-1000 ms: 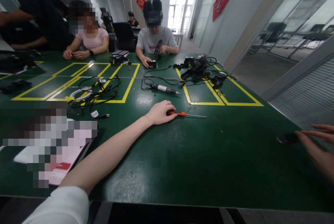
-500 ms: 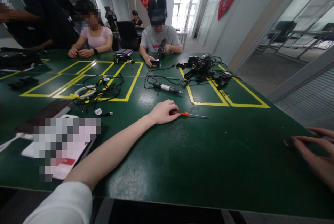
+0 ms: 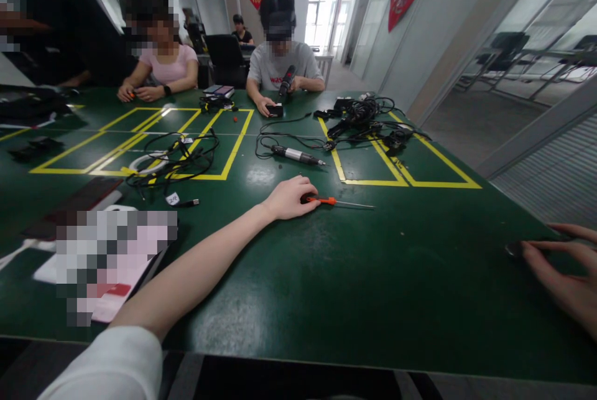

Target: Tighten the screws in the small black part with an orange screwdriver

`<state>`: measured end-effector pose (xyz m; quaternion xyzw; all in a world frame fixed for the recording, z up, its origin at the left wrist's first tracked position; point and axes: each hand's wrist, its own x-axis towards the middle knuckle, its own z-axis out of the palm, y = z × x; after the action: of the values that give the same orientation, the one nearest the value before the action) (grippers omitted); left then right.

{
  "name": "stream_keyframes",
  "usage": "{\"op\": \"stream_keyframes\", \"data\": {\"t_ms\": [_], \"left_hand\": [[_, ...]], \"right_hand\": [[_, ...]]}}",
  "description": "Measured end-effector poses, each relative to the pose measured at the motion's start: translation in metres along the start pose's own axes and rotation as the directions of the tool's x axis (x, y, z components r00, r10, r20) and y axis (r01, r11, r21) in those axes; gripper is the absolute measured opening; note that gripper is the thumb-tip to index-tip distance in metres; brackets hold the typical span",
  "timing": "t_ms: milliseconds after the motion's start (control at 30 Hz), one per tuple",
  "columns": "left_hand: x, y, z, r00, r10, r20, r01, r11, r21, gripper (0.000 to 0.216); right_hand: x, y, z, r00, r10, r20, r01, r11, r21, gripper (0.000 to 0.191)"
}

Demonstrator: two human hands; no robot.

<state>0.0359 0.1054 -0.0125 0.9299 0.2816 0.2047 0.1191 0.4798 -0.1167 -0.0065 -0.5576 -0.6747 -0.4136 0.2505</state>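
The green table (image 3: 354, 288) was marked with yellow tape rectangles (image 3: 224, 167) and sat in a glass-walled office corridor with ceiling lights and red hangings on the wall. Across the table a person in a grey shirt (image 3: 280, 70) held a dark tool over a small black box, and a person in a pink shirt (image 3: 163, 67) sat further left. A tangle of black cables (image 3: 361, 120) lay inside the far right rectangle, a second cable bundle (image 3: 175, 160) in the left one, and a silver-and-black electric screwdriver (image 3: 296, 155) lay between them.

I noted the left hand (image 3: 289, 199) stretched far forward, fingers curled onto the black-and-orange handle end of a small screwdriver (image 3: 333, 202) lying flat on the table, shaft pointing right (grip looked light, more resting than clenched). The right hand (image 3: 562, 279) lay at the right edge of view, fingers spread, fingertips on a small dark object (image 3: 515, 249) I could not identify.

Against half a second earlier, both hands and the screwdriver sat in nearly the same places; only the view had shifted slightly.
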Motion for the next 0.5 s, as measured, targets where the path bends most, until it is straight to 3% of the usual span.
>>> {"op": "stream_keyframes", "data": {"t_ms": [167, 500], "left_hand": [[-0.0001, 0.0002, -0.0003, 1.000, 0.007, -0.007, -0.007, 1.000, -0.009, 0.022], [0.0001, 0.0018, -0.0022, 1.000, 0.000, 0.003, 0.000, 1.000, -0.002, 0.023]], "right_hand": [[0.0022, -0.0045, -0.0024, 0.999, -0.032, 0.020, 0.031, 0.998, 0.051, 0.018], [0.0013, -0.0114, -0.0065, 0.996, 0.043, 0.075, -0.045, 0.999, 0.012, 0.022]]}}
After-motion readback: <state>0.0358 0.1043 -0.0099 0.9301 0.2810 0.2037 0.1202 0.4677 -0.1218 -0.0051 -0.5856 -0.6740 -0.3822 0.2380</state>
